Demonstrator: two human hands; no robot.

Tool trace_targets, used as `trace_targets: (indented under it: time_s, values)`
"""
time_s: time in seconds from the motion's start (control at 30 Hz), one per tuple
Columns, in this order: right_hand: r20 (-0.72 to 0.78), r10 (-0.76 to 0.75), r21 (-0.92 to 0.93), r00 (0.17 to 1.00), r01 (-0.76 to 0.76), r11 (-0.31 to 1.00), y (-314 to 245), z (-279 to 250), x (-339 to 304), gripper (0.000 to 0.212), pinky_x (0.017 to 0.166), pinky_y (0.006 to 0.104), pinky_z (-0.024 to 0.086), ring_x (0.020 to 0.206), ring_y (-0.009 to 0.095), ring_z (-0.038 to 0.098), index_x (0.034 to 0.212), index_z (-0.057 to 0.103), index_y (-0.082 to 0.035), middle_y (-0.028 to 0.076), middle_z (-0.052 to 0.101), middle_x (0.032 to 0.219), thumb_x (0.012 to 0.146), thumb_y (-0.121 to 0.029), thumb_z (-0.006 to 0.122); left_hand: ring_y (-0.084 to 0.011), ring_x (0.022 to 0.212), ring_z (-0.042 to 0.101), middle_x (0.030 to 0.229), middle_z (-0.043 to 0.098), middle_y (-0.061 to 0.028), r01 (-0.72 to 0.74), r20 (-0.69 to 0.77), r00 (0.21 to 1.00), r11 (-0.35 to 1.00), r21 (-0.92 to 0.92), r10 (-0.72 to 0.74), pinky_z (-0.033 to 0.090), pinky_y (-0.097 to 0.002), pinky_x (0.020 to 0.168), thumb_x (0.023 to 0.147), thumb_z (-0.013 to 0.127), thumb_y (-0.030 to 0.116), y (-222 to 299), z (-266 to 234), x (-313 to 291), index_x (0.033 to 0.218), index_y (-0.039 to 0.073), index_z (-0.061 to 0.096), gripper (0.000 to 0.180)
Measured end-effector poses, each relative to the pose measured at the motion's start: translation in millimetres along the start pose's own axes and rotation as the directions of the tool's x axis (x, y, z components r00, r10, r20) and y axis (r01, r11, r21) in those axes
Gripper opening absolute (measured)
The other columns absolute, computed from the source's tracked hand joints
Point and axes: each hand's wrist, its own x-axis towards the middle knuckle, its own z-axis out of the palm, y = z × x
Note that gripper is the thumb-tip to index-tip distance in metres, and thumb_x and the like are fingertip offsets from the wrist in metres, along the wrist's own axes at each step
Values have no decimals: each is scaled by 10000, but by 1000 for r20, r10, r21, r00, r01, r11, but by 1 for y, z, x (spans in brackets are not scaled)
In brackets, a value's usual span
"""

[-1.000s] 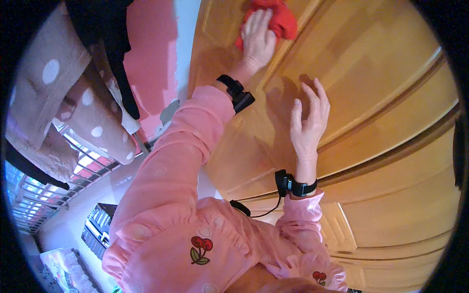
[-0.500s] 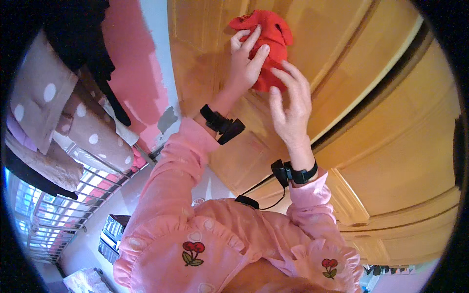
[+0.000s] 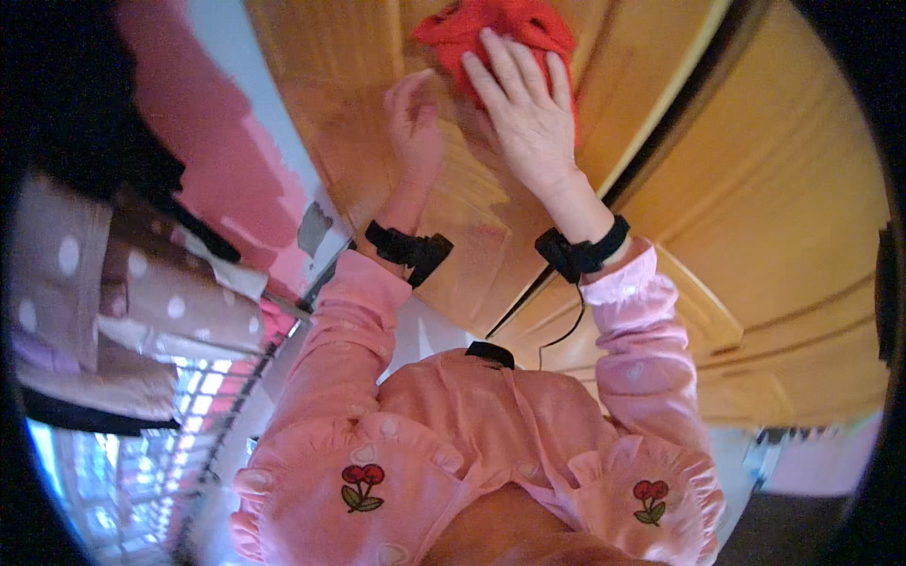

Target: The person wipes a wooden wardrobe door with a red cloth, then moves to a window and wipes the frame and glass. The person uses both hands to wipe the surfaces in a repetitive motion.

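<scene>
A crumpled red cloth [image 3: 455, 30] lies against the brown wooden door panel [image 3: 344, 104] at the top of the head view. My right hand [image 3: 536, 127] rests flat on it with fingers spread, covering its lower middle. To the left, away from the cloth, is my left hand [image 3: 415, 132], in front of the same panel. Its fingers are loosely bent and somewhat blurred, and nothing shows in them. Whether it touches the wood I cannot tell.
Right of a dark gap stands another wooden panel [image 3: 774, 208]. At the left, dotted cloths [image 3: 142, 283] hang beside a pink-and-white wall [image 3: 203, 123], above a metal rack [image 3: 203, 415] near bright light. A black cable [image 3: 578, 316] hangs below my right wrist.
My left hand has come off the red cloth and moved left and down. My right hand has moved up onto the cloth and flattened over it. The view has shifted.
</scene>
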Motion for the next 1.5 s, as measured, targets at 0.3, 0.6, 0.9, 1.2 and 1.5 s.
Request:
trace_targets:
  time_s: [0.3,0.6,0.9,1.2,1.5]
  values:
    - [394,-3,-2,919,4,1000,-17,-24,-102,529,1248,516,204,1411,184,462,1402,590,-209,-15,447,1597,873,-183,576,-438,1466,327,1594,353,-244,-367,309,913,863,346,265,244,-567,1208,884,663,156,-1,6,-1,1487,64,481,637]
    - [-76,288,-146,955,-297,944,17,-47,-70,725,1218,525,241,1369,235,496,1442,591,-297,15,501,1541,740,-238,763,-441,1524,229,1664,282,-212,-546,406,824,748,377,396,122,-637,1212,983,577,436,-29,38,-16,1531,141,486,629]
    - [400,-34,-68,916,66,996,-53,12,-176,508,1263,528,225,1343,157,510,1394,581,-242,-44,564,1459,887,-244,565,-386,1531,258,1655,341,-153,-660,482,726,693,289,490,147,-592,1202,1027,513,353,-58,18,-2,1541,212,489,534]
    - [455,-131,43,881,125,991,-66,38,-158,440,1282,523,206,1380,160,491,1329,621,-215,-24,546,1481,891,-221,572,-359,1452,403,1573,465,-137,-602,608,671,790,114,424,245,-507,1199,969,570,201,-47,-19,10,1480,137,547,516]
    - [344,-232,94,910,213,973,-116,82,-4,443,1276,503,212,1442,184,426,1364,590,-184,16,495,1529,924,-214,559,-426,1410,415,1558,434,-250,-415,497,851,799,435,171,309,-507,1181,981,576,207,-50,-124,60,1444,19,535,501]
